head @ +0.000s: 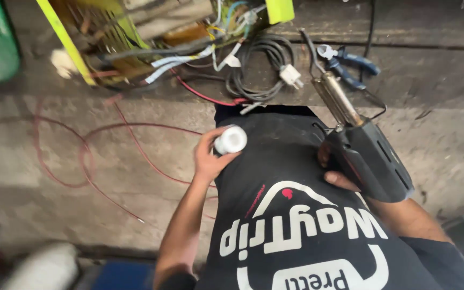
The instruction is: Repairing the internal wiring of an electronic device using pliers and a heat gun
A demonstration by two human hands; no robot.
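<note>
Left hand (210, 156) closed around a white tape roll (231, 139); right hand (335, 171) grips a black soldering gun (369, 158), above blue pliers (350, 63).

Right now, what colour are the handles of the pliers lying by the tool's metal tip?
Blue, seen in the head view: the pliers lie beside the heat tool.

The white roll (231, 139) is a short cylinder with a rounded rim and a pale, slightly recessed end face turned up toward the camera. It sits in the fingers of the left hand (210, 156), against the dark shirt at waist level.

The black heat tool (369, 158) has a bulky, dark plastic body with slotted vents along its side. A long metal barrel (335, 96) projects from its front, angled up and to the left. The right hand (336, 172) holds the body from beneath.
</note>
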